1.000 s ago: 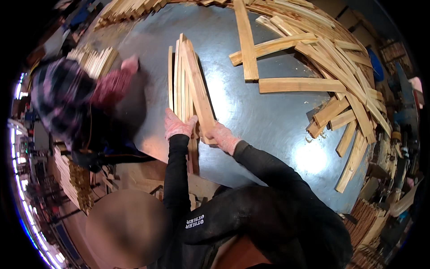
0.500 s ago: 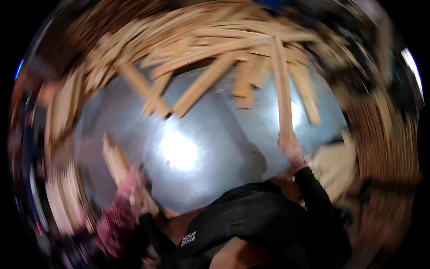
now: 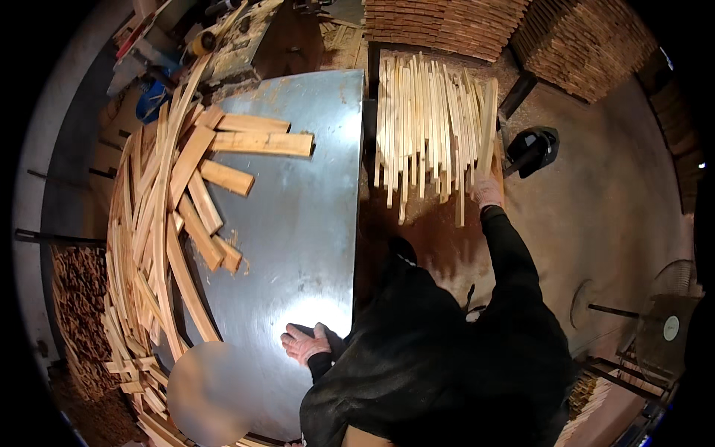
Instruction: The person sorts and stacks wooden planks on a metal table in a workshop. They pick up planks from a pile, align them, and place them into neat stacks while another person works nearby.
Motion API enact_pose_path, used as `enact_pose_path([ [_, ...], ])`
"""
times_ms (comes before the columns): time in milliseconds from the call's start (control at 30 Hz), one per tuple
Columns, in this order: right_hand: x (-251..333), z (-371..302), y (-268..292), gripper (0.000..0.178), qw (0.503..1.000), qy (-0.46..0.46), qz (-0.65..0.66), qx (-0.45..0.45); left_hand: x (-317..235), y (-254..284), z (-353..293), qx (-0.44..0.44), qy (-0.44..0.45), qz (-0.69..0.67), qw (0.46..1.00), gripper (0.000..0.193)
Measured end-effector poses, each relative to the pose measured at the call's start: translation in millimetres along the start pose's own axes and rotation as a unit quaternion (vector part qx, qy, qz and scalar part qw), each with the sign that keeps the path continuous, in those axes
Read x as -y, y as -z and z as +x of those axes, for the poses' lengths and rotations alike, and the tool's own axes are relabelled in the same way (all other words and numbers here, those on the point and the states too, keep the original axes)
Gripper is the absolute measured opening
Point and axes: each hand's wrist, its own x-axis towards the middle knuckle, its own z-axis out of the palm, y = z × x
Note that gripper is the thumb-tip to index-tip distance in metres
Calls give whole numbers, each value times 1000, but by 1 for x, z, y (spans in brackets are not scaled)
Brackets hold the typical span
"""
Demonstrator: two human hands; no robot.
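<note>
My right hand [image 3: 488,193] is closed around the near end of a long wooden board [image 3: 488,130]. That board stands on edge along the right side of a pile of narrow wooden strips [image 3: 424,127], whose near ends are uneven. My left hand [image 3: 305,345] rests on the grey metal tabletop [image 3: 298,231] near its right edge, fingers spread and holding nothing. Left of that hand, loose boards [image 3: 197,164] lie crossed and heaped along the far left of the tabletop.
Tall stacks of strips [image 3: 447,26] stand behind the pile. A black object [image 3: 532,149] sits on the floor to the right, and a fan [image 3: 666,324] stands at the lower right. A blue bucket [image 3: 151,100] is at the upper left. A blurred round patch covers part of the lower left.
The view has swung right, away from the heaped boards. My right hand has carried the board from over the tabletop to the strip pile. The co-worker's pink sleeve is out of view.
</note>
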Motion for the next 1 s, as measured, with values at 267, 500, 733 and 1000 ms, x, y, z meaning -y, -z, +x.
enact_pose_path([
  [267, -5, 160, -110, 45, 979, -144, 127, 67, -12, 29, 55, 20, 172, 0, 985, 81],
  [500, 20, 248, -151, 68, 940, -198, 230, 153, -119, 54, 70, 149, 207, 44, 966, 85],
  [733, 12, 246, -78, 70, 856, -233, 416, 200, -150, 48, 88, 186, 210, 88, 956, 93],
  [1000, 41, 278, -66, 62, 907, -188, 345, 154, -147, 43, 101, 212, 235, 108, 943, 85],
])
